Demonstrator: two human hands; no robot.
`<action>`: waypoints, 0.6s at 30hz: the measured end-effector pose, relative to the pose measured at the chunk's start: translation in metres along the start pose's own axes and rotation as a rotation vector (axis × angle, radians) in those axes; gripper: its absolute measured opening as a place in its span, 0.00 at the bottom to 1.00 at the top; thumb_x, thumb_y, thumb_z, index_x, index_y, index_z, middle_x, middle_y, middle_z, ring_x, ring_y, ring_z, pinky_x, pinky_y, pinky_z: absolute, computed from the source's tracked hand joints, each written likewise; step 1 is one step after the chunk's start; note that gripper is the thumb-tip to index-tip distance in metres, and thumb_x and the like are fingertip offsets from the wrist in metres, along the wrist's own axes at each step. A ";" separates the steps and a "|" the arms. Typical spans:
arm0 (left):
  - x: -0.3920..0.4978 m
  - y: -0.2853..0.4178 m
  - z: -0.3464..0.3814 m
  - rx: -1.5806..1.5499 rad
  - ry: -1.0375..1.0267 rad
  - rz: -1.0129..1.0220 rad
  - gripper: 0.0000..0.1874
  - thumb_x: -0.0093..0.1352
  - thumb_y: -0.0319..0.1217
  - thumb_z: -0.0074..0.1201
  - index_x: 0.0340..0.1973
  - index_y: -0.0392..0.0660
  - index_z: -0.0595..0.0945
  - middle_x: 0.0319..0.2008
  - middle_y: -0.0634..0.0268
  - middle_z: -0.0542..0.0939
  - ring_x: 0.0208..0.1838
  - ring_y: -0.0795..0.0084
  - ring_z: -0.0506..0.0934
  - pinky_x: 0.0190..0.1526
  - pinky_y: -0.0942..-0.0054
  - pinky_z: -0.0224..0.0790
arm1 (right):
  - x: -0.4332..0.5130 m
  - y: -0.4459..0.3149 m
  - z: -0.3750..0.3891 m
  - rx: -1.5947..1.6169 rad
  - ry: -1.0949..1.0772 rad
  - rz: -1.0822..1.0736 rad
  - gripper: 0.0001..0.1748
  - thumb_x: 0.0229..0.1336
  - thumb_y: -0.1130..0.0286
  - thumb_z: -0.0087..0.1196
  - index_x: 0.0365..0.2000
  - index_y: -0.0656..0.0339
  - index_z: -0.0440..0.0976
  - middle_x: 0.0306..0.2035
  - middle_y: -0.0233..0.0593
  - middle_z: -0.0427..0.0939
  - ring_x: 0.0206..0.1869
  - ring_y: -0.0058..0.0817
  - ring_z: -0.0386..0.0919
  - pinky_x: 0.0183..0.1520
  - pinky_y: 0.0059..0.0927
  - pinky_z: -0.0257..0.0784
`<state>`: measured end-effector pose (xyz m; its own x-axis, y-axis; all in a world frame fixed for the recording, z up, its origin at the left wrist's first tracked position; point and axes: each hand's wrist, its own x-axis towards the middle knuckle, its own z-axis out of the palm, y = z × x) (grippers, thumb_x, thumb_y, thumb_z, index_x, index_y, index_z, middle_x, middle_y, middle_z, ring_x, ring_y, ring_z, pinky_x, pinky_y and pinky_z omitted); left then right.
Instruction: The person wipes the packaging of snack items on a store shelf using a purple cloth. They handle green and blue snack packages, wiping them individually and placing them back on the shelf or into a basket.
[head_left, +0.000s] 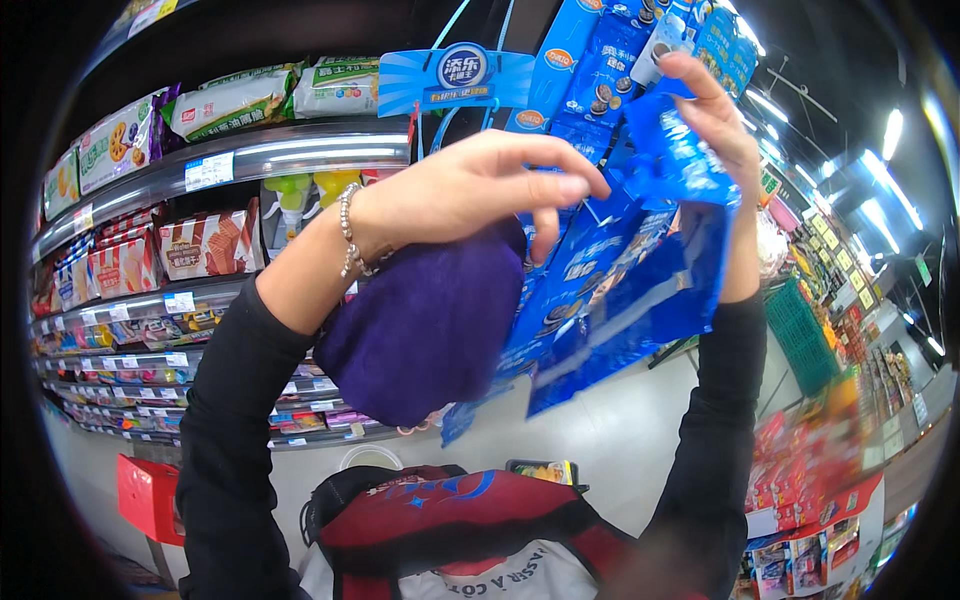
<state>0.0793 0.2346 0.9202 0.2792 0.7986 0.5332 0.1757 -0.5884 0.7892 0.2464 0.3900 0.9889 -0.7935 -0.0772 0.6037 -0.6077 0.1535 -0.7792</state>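
Before me hang strips of blue Oreo snack packets (592, 90), beside a blue header card (457, 75) on cords. My left hand (517, 180), with a beaded bracelet (346, 225) at the wrist, reaches across in front of them, fingers bent and apart, nothing plainly held. A dark purple cloth (427, 322) shows just below this hand; what bears it is hidden. At the upper right my right hand (712, 120) is raised behind a crumpled piece of blue packaging (675, 150), with thumb and index finger apart; its other fingers are partly hidden, so its hold cannot be told.
Shelves on the left carry biscuit packs (210, 244) behind a price-tag rail (300, 154). A red box (150, 499) and a small tray with a packet (544, 472) are low down. To the right are a green crate (802, 337) and a rack of red packets (787, 480).
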 end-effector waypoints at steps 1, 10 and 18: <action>-0.002 0.000 0.009 -0.036 -0.011 0.002 0.14 0.70 0.36 0.48 0.42 0.36 0.76 0.23 0.65 0.78 0.29 0.78 0.77 0.38 0.78 0.68 | -0.001 0.003 0.011 0.035 -0.021 0.034 0.21 0.56 0.75 0.47 0.51 0.70 0.66 0.53 0.44 0.70 0.49 0.24 0.75 0.52 0.26 0.72; -0.026 -0.003 0.018 -0.002 0.210 0.001 0.06 0.69 0.26 0.49 0.30 0.37 0.73 0.23 0.63 0.78 0.27 0.78 0.78 0.30 0.81 0.69 | -0.034 0.033 0.015 -0.227 0.029 0.127 0.19 0.56 0.68 0.49 0.48 0.67 0.70 0.49 0.43 0.74 0.53 0.27 0.71 0.58 0.28 0.64; -0.029 0.003 0.006 0.271 0.096 -0.138 0.08 0.71 0.31 0.46 0.33 0.40 0.67 0.24 0.68 0.73 0.26 0.79 0.77 0.29 0.83 0.68 | -0.057 0.094 0.054 -0.359 0.160 0.166 0.19 0.61 0.71 0.47 0.53 0.62 0.65 0.44 0.35 0.73 0.42 0.17 0.70 0.48 0.22 0.66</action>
<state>0.0776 0.2091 0.9059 0.1467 0.8739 0.4634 0.4547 -0.4756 0.7530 0.2328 0.3557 0.8724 -0.8474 0.1274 0.5155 -0.3995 0.4866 -0.7769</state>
